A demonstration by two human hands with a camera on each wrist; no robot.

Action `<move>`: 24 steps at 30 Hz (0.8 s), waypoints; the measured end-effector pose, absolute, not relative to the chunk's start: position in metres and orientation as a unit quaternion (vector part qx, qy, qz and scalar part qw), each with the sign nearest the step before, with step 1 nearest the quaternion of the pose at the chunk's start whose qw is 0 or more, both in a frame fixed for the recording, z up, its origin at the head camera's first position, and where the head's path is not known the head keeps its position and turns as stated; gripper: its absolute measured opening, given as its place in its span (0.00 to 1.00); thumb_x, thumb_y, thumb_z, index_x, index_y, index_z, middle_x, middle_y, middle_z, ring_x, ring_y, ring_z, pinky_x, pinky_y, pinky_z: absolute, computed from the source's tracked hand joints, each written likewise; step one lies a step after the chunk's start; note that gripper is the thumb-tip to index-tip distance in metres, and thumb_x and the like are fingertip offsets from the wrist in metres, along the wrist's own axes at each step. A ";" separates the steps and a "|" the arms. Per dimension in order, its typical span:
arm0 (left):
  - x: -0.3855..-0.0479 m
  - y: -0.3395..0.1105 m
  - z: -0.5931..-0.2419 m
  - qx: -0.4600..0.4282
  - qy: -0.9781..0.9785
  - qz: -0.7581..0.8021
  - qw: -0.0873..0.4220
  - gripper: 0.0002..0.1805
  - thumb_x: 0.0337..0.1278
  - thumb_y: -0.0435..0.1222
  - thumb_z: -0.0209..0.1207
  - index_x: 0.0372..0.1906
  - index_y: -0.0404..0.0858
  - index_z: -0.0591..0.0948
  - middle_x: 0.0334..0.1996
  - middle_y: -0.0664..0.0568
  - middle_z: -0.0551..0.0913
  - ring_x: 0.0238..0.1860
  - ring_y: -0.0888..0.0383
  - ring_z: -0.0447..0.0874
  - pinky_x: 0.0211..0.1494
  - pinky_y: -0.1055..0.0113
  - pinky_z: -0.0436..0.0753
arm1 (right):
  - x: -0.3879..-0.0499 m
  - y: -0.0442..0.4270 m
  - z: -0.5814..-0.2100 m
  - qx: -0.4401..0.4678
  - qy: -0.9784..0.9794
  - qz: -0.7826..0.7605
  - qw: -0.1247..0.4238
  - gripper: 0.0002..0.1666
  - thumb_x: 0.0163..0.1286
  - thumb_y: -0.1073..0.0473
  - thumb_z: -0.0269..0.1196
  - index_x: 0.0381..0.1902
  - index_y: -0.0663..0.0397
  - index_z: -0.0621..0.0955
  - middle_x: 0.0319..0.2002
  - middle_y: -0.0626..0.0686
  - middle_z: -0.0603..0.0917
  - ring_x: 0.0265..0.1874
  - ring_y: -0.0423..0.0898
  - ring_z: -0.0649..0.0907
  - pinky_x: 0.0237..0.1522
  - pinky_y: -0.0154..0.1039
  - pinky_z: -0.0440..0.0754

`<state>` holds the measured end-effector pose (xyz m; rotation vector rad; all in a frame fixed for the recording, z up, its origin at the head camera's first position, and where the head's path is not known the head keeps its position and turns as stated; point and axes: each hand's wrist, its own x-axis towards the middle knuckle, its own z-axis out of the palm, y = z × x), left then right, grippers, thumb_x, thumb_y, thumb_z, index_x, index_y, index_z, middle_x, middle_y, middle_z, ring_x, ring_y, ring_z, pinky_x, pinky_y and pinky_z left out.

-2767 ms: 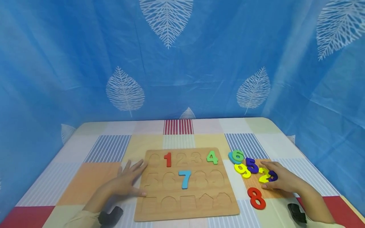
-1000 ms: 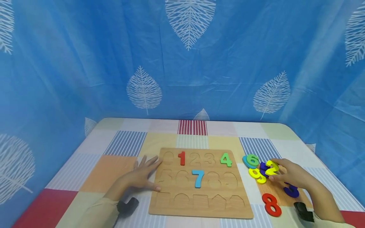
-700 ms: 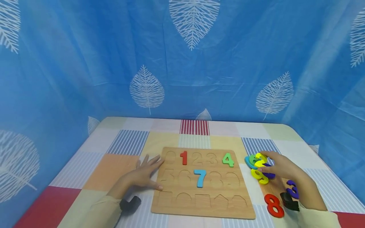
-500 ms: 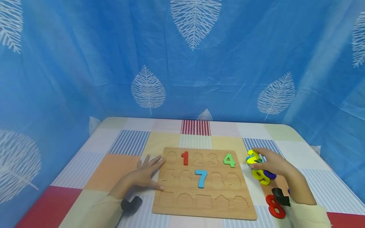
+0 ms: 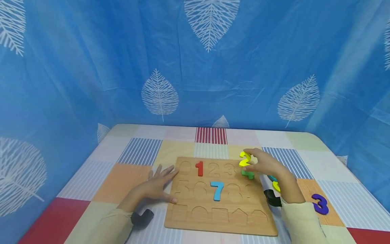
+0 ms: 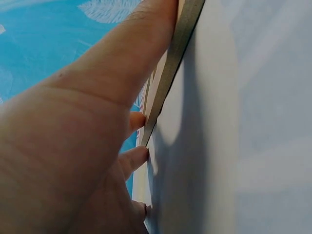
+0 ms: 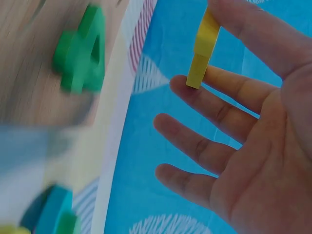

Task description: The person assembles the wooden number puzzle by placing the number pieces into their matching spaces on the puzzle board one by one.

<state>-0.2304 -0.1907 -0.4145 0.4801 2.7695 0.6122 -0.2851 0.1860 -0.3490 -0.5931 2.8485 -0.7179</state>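
Note:
My right hand [image 5: 265, 164] pinches a yellow number 2 [image 5: 244, 160] between thumb and fingertips, raised over the top right of the wooden number puzzle board [image 5: 195, 198]. In the right wrist view the yellow 2 [image 7: 204, 44] is seen edge-on, with the other fingers spread. Just beneath it sits the green number 4 [image 5: 247, 174], partly covered. A red number 1 [image 5: 199, 168] and a light blue number 7 [image 5: 217, 190] also lie on the board. My left hand [image 5: 155, 187], fingers spread, touches the board's left edge with thumb and fingertips.
A purple number 3 [image 5: 321, 204] lies on the patterned tablecloth to the right. Parts of a yellow piece [image 5: 276, 186] and a teal piece [image 5: 272, 178] show beside my right forearm, which hides other pieces. Blue curtain [image 5: 237, 84] surrounds the table.
The right hand has picked up the yellow 2 and carried it left from the pile to above the board. The purple 3 is left behind on the cloth. The left hand stays at the board's edge.

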 end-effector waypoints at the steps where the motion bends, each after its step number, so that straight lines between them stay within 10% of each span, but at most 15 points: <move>1: -0.231 -0.191 -0.414 0.165 0.954 0.210 0.133 0.58 0.30 0.62 0.66 0.70 0.48 0.54 0.72 0.47 0.47 0.70 0.34 0.27 0.64 0.33 0.29 | -0.287 0.181 -0.349 -0.201 0.947 -0.240 0.073 0.41 0.57 0.53 0.65 0.63 0.67 0.64 0.59 0.69 0.68 0.59 0.67 0.67 0.54 0.61 0.69; 24: -0.228 -0.190 -0.412 0.168 0.952 0.212 0.145 0.57 0.31 0.60 0.67 0.70 0.47 0.54 0.73 0.47 0.46 0.70 0.33 0.27 0.64 0.33 0.30 | -0.300 0.116 -0.354 -0.252 0.935 -0.243 0.063 0.40 0.54 0.57 0.67 0.62 0.67 0.66 0.59 0.66 0.69 0.59 0.62 0.69 0.58 0.57 0.70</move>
